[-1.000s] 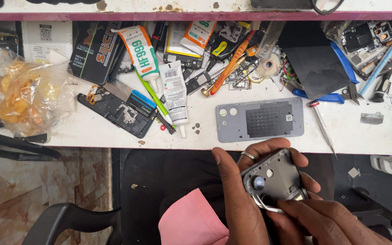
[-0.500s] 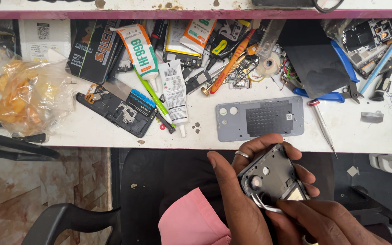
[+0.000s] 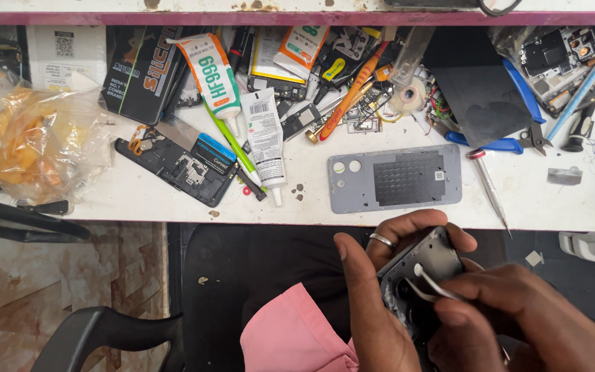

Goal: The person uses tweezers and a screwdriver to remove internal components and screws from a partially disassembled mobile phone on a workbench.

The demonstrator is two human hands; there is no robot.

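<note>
Phone frame [image 3: 418, 275], lower right of frame, below tabletop [image 3: 311, 200] edge: your left hand [image 3: 373, 303] clamps it, your right hand [image 3: 511, 317] pinches tweezers [image 3: 432, 284] into it. Grey back cover [image 3: 395, 179] already off, on tabletop; work inside looks unfinished.

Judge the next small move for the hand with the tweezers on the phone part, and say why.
Probably a slight nudge of the tweezers toward the round hole beside their tips. The right hand has them resting on the grey phone frame, which the left hand cradles steady below the table edge, so only fine positioning seems left.
</note>
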